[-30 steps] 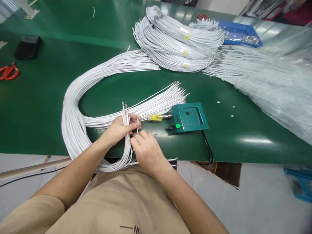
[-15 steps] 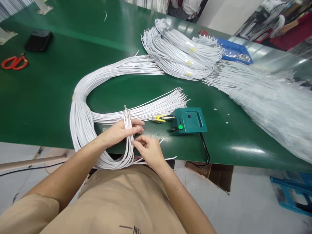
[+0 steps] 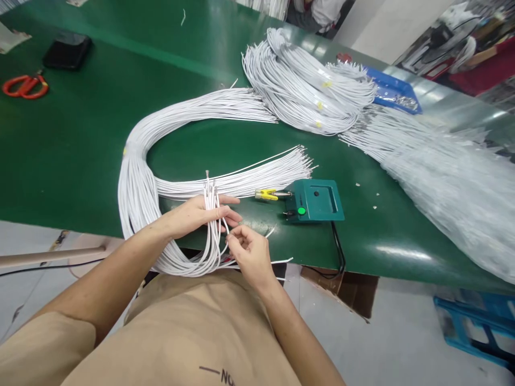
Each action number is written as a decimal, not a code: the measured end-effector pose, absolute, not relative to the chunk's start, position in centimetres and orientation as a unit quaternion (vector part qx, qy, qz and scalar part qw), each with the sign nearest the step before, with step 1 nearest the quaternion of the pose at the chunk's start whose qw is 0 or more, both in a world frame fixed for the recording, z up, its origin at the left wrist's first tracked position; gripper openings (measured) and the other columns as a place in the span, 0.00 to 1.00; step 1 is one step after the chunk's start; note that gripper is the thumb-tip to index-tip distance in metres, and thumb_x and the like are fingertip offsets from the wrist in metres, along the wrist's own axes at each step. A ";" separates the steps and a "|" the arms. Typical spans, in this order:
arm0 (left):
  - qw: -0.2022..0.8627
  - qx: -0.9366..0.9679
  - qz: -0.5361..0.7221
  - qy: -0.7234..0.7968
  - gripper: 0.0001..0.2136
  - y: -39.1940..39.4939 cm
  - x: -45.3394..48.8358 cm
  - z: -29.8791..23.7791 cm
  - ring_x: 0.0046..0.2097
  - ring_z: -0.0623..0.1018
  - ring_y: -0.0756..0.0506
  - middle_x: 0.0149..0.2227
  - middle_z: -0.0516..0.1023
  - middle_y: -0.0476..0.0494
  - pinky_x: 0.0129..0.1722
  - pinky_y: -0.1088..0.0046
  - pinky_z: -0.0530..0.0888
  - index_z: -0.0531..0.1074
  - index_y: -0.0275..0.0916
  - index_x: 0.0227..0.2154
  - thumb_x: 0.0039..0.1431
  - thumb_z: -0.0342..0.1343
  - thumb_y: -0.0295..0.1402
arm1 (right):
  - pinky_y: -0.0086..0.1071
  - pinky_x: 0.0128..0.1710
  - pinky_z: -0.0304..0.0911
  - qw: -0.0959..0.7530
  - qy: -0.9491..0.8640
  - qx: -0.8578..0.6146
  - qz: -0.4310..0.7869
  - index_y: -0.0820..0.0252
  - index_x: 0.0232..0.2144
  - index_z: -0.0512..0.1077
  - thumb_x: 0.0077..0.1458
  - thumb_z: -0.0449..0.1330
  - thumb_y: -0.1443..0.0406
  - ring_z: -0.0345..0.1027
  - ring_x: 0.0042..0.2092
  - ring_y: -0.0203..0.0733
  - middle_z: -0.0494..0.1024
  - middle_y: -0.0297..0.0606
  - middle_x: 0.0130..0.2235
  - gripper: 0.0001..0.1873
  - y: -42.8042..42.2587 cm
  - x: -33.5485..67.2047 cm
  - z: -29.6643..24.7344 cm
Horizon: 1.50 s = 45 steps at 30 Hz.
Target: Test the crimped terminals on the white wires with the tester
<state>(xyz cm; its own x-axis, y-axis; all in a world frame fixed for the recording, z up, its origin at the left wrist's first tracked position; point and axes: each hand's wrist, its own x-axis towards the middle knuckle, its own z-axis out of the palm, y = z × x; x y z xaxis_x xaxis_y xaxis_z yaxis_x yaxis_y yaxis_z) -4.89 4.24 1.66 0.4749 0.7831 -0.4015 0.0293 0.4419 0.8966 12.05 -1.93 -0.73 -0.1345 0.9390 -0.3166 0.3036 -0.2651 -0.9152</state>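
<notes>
A small bunch of white cables (image 3: 212,236) stands up in my left hand (image 3: 203,213), its thumb laid across the front and the fingers behind. Metal tips show at the top of the bunch. My right hand (image 3: 250,247) pinches a single white cable (image 3: 226,229) at the right side of that bunch. The cables curve down over the table's front edge and join a large C-shaped bundle of white cables (image 3: 137,161) on the green table (image 3: 80,161). Just right of my hands sits a green device (image 3: 317,201) with a yellow-clipped metal nozzle (image 3: 269,194) and a green button.
Coiled white cables (image 3: 301,86) lie at the back beside a blue tray (image 3: 394,91) of small metal parts. Plastic-wrapped cables (image 3: 442,177) cover the right. Orange-handled scissors (image 3: 26,87) and a black phone (image 3: 67,51) lie at the left. A blue stool (image 3: 477,327) stands on the floor.
My right hand has moved slightly right, drawing one cable out from the side of the bunch. My left hand keeps its hold. The whole view has shifted a little.
</notes>
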 end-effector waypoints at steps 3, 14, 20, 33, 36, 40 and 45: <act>0.709 0.448 0.277 0.468 0.24 4.3 -4.8 1.5 0.41 0.79 0.42 0.44 0.79 0.35 0.36 0.68 0.75 0.68 0.35 0.52 0.54 0.58 0.41 | 0.26 0.24 0.56 0.304 -0.537 -0.612 0.495 0.59 0.23 0.67 0.51 0.55 0.64 0.60 0.22 0.32 0.67 0.29 0.20 0.07 -2.3 11.9 -0.5; 0.672 0.416 0.358 0.497 0.15 4.2 -3.6 0.5 0.41 0.76 0.46 0.43 0.78 0.38 0.28 0.78 0.69 0.76 0.34 0.39 0.49 0.61 0.38 | 0.26 0.28 0.56 0.284 -0.582 -0.610 0.456 0.58 0.23 0.66 0.54 0.53 0.65 0.60 0.25 0.31 0.68 0.29 0.24 0.09 -3.0 11.8 0.0; 0.658 0.405 0.365 0.519 0.17 3.3 -1.9 0.6 0.32 0.77 0.48 0.30 0.77 0.45 0.21 0.80 0.66 0.73 0.35 0.39 0.45 0.65 0.36 | 0.27 0.29 0.59 0.353 -0.550 -0.613 0.444 0.59 0.32 0.71 0.55 0.55 0.57 0.64 0.29 0.33 0.73 0.32 0.28 0.11 0.6 14.1 2.1; 0.648 0.431 0.328 0.536 0.18 2.6 -1.4 1.0 0.27 0.78 0.47 0.24 0.76 0.51 0.19 0.79 0.67 0.64 0.38 0.37 0.45 0.64 0.32 | 0.28 0.27 0.59 0.443 -0.412 -0.563 0.564 0.61 0.26 0.75 0.50 0.59 0.54 0.59 0.23 0.30 0.74 0.33 0.25 0.15 3.1 13.4 2.0; 0.642 0.440 0.324 0.538 0.18 2.8 -1.4 1.0 0.26 0.77 0.48 0.24 0.76 0.51 0.19 0.79 0.67 0.64 0.38 0.38 0.45 0.64 0.32 | 0.28 0.28 0.60 0.455 -0.379 -0.564 0.576 0.61 0.29 0.75 0.50 0.59 0.53 0.60 0.24 0.30 0.74 0.33 0.27 0.17 2.8 13.3 1.6; 0.638 0.460 0.320 0.528 0.17 2.7 -1.2 0.8 0.26 0.76 0.50 0.24 0.76 0.51 0.20 0.79 0.67 0.65 0.37 0.39 0.47 0.62 0.32 | 0.27 0.27 0.58 0.441 -0.395 -0.576 0.564 0.61 0.26 0.74 0.44 0.65 0.59 0.58 0.24 0.30 0.71 0.30 0.24 0.11 2.7 13.2 1.5; 0.639 0.449 0.340 0.523 0.11 2.6 -1.1 1.1 0.25 0.75 0.50 0.25 0.75 0.49 0.20 0.79 0.67 0.69 0.36 0.32 0.50 0.61 0.38 | 0.27 0.27 0.55 0.463 -0.363 -0.525 0.615 0.61 0.25 0.73 0.47 0.62 0.62 0.55 0.25 0.30 0.69 0.30 0.24 0.07 2.8 13.1 0.9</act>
